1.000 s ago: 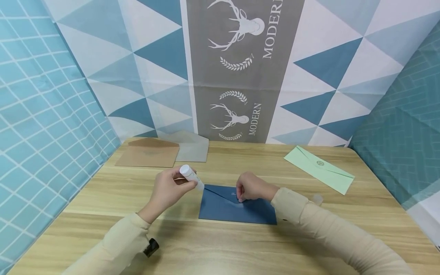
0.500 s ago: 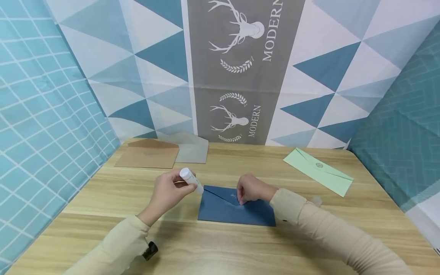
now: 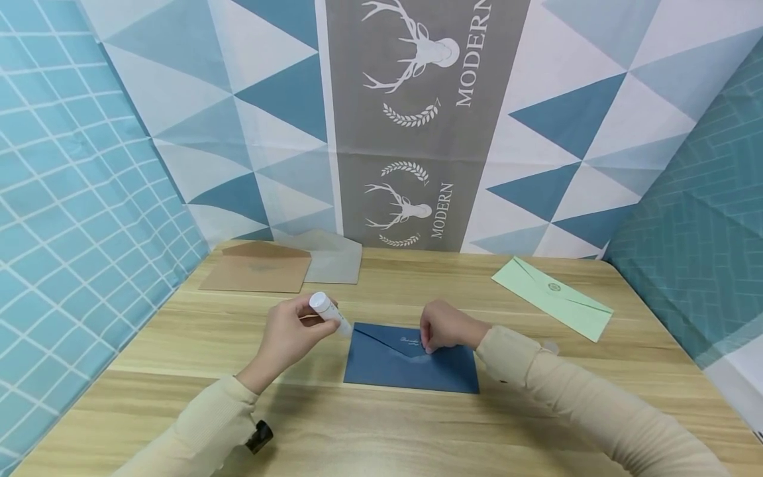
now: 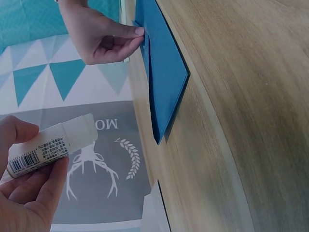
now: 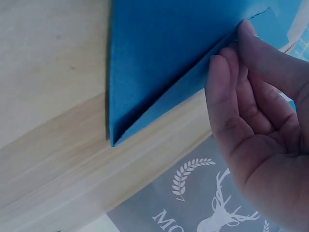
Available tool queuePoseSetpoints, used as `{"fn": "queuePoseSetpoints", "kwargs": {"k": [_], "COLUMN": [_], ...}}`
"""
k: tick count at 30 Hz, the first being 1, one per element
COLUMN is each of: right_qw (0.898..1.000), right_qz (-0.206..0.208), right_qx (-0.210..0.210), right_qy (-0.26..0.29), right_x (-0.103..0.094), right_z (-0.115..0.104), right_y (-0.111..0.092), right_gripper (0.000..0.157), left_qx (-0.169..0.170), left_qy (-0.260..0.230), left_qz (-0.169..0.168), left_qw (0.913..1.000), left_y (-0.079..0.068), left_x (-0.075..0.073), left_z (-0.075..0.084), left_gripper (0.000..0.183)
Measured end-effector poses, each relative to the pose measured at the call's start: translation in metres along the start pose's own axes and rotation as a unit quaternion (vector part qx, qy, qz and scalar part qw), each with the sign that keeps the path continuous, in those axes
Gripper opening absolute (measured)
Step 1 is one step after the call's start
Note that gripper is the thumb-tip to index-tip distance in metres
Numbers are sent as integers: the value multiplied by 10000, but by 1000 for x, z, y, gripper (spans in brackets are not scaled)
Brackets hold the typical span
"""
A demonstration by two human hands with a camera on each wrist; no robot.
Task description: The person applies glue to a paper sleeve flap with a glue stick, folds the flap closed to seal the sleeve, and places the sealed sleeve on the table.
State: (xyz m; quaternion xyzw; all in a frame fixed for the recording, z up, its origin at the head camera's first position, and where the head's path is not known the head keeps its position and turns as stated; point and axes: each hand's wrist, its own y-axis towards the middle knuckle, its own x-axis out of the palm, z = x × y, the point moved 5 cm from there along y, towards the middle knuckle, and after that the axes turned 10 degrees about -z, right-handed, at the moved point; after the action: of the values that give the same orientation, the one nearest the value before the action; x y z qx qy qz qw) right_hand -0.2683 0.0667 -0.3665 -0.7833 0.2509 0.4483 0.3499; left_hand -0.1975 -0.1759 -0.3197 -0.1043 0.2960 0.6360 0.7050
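Note:
A white glue stick (image 3: 331, 313), printed with a barcode, tilts in my left hand (image 3: 292, 339), gripped between thumb and fingers at the blue envelope's left corner in the head view. The blue envelope (image 3: 381, 366) lies on the table with its flap (image 3: 387, 336) down toward its middle and a narrow gap along the flap's edge. My right hand (image 3: 447, 326) pinches the flap near its tip with thumb and curled fingers. In the right wrist view, the thumb (image 5: 248, 36) rests at the flap's edge.
A brown envelope (image 3: 256, 270) and a grey envelope (image 3: 336, 258) lie at the back left of the wooden table (image 3: 381, 430). A light green envelope (image 3: 548, 298) with a round seal lies at the back right. A small translucent piece (image 3: 551, 347) sits by the right sleeve.
My right hand has shifted slightly to the right along the flap, so more of the printed script shows. My left hand holds the glue stick in nearly the same place.

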Motion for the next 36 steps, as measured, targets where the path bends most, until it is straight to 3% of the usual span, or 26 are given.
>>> {"fn": "queuePoseSetpoints", "kwargs": {"k": [8,13,23,36], "right_qw": [9995,9995,9996,9976], "right_qz": [190,203,242,86], "right_qx": [-229,-124,-169,-678], "right_qy": [-107,-188,-23,-61], "right_x": [-9,-14,-6,-2], "right_z": [0,5,8,-27], "right_y": [-2,-6,-7,11], "right_gripper": [16,16,17,15], "left_qx": [10,-16,-3,-9], "left_qy": [-38,-63,-86,-72], "left_qz": [41,47,36,39], "left_qw": [10000,10000,10000,10000], "left_y": [1,1,0,-2], "left_x": [-3,-4,0,-1], "left_z": [1,1,-5,-4], "left_gripper": [22,22,22,22]}}
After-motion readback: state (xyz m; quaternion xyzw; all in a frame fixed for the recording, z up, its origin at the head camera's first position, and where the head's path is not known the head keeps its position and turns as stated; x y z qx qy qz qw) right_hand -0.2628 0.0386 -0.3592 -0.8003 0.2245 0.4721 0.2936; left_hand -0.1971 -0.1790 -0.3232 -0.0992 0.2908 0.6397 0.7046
